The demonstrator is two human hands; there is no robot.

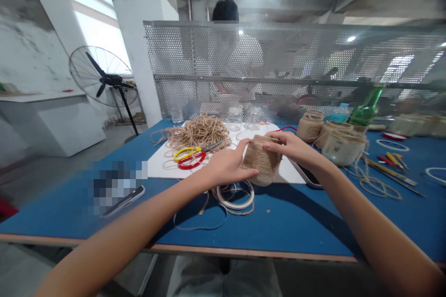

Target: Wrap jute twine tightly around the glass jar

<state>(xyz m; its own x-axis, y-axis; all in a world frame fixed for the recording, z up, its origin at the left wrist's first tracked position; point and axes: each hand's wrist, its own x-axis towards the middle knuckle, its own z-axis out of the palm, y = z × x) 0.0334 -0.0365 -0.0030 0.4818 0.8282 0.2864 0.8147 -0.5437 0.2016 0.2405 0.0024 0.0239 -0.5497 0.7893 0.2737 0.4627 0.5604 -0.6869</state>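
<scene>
Both my hands hold a jar wrapped in brown jute twine [262, 160] just above the blue table [299, 222]. My left hand [228, 165] grips its left side, fingers curled round it. From the right, my right hand [291, 145] rests over its top with the fingers pressed on the twine. A loose twine strand trails down to a white tape ring [235, 196] lying below the jar.
A white board [158, 165] carries a heap of loose twine [198, 132] and scissors with yellow and red handles [190, 156]. Clear glass jars [234, 117] stand behind. Twine-wrapped jars [343, 146], a green bottle [367, 106], a phone [123, 200] and pencils [393, 159] lie around. A person sits behind the perforated metal screen [296, 65].
</scene>
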